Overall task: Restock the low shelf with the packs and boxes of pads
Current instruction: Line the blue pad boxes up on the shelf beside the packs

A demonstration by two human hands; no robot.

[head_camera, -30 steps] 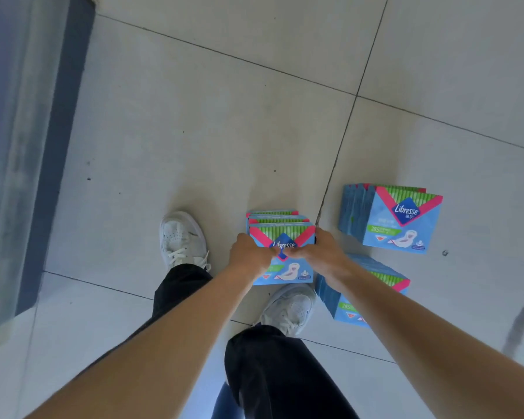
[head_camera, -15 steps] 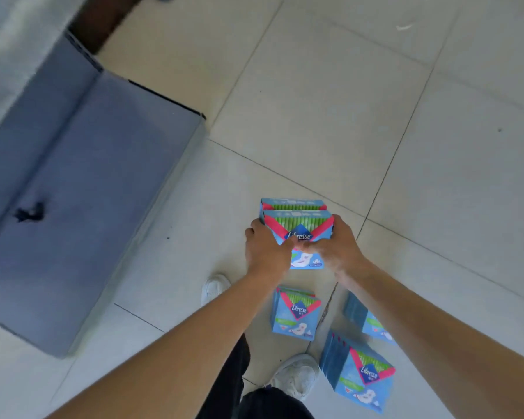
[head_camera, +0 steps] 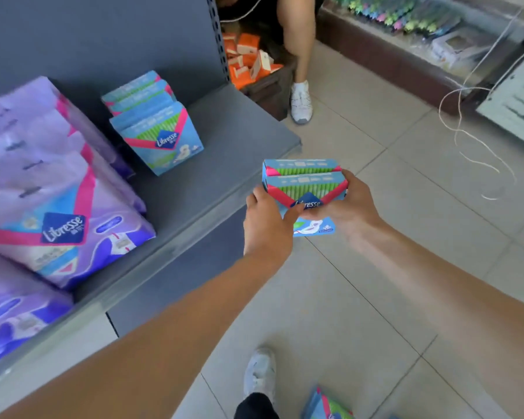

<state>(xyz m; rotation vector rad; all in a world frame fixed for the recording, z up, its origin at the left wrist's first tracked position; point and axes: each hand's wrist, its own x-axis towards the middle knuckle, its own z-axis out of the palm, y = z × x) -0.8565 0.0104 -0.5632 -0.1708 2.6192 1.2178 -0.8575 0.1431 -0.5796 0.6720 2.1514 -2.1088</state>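
Observation:
A small stack of blue Libresse pad boxes (head_camera: 303, 179) is held in the air just off the front right corner of the grey low shelf (head_camera: 224, 152). My left hand (head_camera: 266, 222) grips its left side and my right hand (head_camera: 348, 204) grips its right side. On the shelf stands a row of the same blue boxes (head_camera: 156, 128), leaning back. Large purple Libresse packs (head_camera: 58, 189) fill the shelf's left part. One more blue box (head_camera: 327, 406) lies on the floor at the bottom edge.
Another person's leg and white shoe (head_camera: 300, 101) stand beyond the shelf's end, beside a dark bin of orange packs (head_camera: 248, 62). A white cord (head_camera: 466, 128) loops over the tiled floor at right, in front of a display counter (head_camera: 421, 43). My own shoe (head_camera: 259, 373) is below.
I lifted the stack of blue boxes off the floor and swung toward the shelf. The view rose from the floor tiles to the shelf with its packs; both hands kept hold.

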